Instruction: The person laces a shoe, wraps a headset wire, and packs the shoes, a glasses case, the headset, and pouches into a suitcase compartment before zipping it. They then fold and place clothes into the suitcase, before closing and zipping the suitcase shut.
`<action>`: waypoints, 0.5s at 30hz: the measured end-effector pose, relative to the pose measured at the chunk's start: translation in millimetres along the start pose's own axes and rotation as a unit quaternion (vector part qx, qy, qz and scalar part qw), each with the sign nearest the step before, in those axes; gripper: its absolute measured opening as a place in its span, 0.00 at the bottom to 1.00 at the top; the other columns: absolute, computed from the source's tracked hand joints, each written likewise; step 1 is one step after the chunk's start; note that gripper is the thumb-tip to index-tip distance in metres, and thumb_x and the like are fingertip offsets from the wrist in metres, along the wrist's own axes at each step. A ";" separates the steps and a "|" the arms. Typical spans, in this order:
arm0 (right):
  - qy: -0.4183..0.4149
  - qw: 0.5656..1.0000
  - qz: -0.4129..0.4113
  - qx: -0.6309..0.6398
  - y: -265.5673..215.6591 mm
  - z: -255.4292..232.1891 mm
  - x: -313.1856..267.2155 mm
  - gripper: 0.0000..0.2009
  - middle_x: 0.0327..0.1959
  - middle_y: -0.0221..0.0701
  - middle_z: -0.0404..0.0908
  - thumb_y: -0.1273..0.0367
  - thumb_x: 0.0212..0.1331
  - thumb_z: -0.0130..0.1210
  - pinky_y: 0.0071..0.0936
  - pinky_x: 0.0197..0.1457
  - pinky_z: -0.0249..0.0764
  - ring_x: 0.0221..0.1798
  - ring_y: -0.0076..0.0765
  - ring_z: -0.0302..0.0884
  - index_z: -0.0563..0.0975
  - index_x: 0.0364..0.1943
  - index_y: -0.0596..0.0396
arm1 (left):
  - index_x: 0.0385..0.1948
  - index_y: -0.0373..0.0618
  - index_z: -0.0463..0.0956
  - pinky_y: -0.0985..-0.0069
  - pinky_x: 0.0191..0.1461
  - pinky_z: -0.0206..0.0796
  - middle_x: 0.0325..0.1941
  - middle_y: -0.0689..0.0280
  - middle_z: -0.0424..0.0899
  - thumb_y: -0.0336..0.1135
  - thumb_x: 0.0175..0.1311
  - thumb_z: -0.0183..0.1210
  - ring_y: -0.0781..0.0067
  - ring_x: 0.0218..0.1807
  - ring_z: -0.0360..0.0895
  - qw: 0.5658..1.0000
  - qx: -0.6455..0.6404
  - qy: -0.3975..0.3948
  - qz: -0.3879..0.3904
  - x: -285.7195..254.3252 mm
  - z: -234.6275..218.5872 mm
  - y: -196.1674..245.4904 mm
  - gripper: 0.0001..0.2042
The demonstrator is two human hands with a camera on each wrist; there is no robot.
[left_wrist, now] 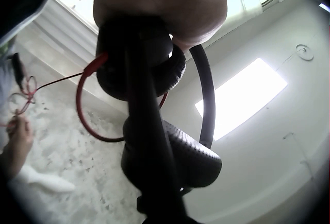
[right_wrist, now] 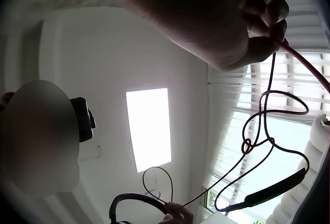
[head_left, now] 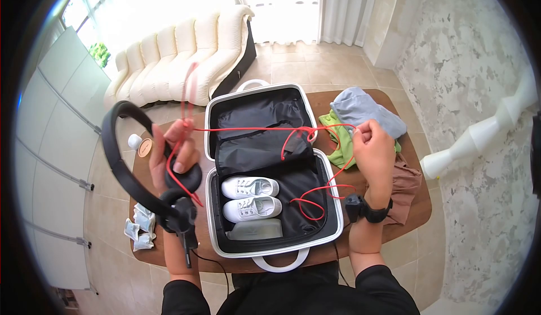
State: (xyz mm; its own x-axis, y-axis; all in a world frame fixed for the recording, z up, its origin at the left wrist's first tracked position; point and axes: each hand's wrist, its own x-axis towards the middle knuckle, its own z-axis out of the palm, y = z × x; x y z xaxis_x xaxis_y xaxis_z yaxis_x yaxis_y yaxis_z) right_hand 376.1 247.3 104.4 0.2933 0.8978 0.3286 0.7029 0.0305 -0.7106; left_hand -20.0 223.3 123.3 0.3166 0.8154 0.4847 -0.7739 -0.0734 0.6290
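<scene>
Black headphones (head_left: 114,154) hang from my left hand (head_left: 179,151), whose fingers curl round an ear cup and a red cable (head_left: 242,129). The cable runs taut over the open suitcase (head_left: 338,202) to my right hand (head_left: 375,151), which pinches it between thumb and fingertips. Loops and a loose knot (head_left: 309,133) hang in the cable near the right hand. In the right wrist view a black inline piece (right_wrist: 276,188) dangles on the tangled cable. The left wrist view shows the ear cup (left_wrist: 193,157) close up, below the left hand (left_wrist: 165,2).
White shoes (head_left: 251,208) and a grey translucent pouch (head_left: 255,230) lie in the suitcase's near half. Folded clothes (head_left: 366,109) are on the table's right side. Small white packets (head_left: 143,239) and a round-lidded container (head_left: 145,147) stand at the left. Behind is a cream sofa (head_left: 180,55).
</scene>
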 end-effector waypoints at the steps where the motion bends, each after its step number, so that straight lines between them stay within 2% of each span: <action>1: 0.000 1.000 0.000 0.000 1.4 -2.4 1.5 0.06 0.23 0.38 0.84 0.69 0.63 0.62 0.36 0.33 0.76 0.26 0.41 0.84 0.81 0.34 0.57 | 0.68 0.34 0.72 0.84 0.24 0.56 0.69 0.54 0.76 0.55 0.86 0.35 0.85 0.21 0.62 1.000 0.006 0.002 0.008 -3.7 -4.6 8.1 0.31; 4: -0.002 0.999 0.016 0.035 5.3 -8.4 5.7 0.06 0.23 0.38 0.84 0.69 0.63 0.61 0.36 0.33 0.76 0.26 0.40 0.84 0.81 0.34 0.58 | 0.69 0.35 0.72 0.85 0.25 0.58 0.71 0.53 0.74 0.54 0.85 0.38 0.85 0.21 0.63 0.998 0.030 0.039 0.033 -13.2 -7.7 30.3 0.30; 6: 0.013 0.998 0.018 0.051 10.4 -7.9 8.5 0.07 0.23 0.37 0.84 0.69 0.64 0.61 0.34 0.32 0.75 0.25 0.36 0.83 0.81 0.34 0.59 | 0.69 0.35 0.71 0.86 0.25 0.59 0.72 0.53 0.73 0.54 0.85 0.39 0.86 0.21 0.63 0.997 0.032 0.048 0.044 -16.5 -5.5 40.8 0.30; 8: 0.011 0.997 0.015 0.080 13.0 -6.3 10.7 0.08 0.23 0.36 0.83 0.69 0.64 0.61 0.32 0.32 0.75 0.24 0.33 0.81 0.81 0.35 0.60 | 0.69 0.23 0.66 0.82 0.28 0.63 0.70 0.51 0.69 0.47 0.86 0.43 0.81 0.23 0.66 0.996 -0.021 0.043 0.075 -18.1 0.1 49.2 0.29; 12: 0.018 0.988 0.028 0.151 17.4 -4.5 14.7 0.09 0.22 0.34 0.82 0.68 0.66 0.61 0.29 0.32 0.74 0.24 0.27 0.78 0.81 0.36 0.62 | 0.69 0.21 0.65 0.82 0.29 0.65 0.72 0.46 0.68 0.44 0.85 0.45 0.80 0.23 0.66 0.993 -0.020 0.053 0.107 -22.0 3.5 62.2 0.28; 13: 0.017 0.988 0.027 0.150 16.7 -5.2 15.2 0.09 0.22 0.34 0.82 0.68 0.66 0.61 0.29 0.32 0.74 0.24 0.27 0.78 0.81 0.36 0.62 | 0.69 0.21 0.65 0.82 0.29 0.65 0.72 0.46 0.68 0.44 0.85 0.45 0.80 0.23 0.66 0.993 -0.020 0.054 0.108 -23.6 3.0 64.1 0.28; 15: 0.070 0.992 0.036 0.101 14.5 -7.8 16.3 0.09 0.23 0.33 0.82 0.68 0.67 0.61 0.29 0.32 0.74 0.25 0.26 0.78 0.81 0.36 0.62 | 0.69 0.22 0.65 0.82 0.29 0.65 0.74 0.45 0.67 0.44 0.85 0.46 0.80 0.23 0.66 0.992 -0.024 0.045 0.112 -26.0 1.6 68.4 0.28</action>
State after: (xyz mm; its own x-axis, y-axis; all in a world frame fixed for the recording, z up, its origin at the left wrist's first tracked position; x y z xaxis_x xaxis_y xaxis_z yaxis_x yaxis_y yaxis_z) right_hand 396.1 259.0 104.4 0.4350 0.8315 0.3456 0.5373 0.0683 -0.8406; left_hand -80.3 196.2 154.7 0.0854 0.8297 0.5517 -0.8453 -0.2327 0.4809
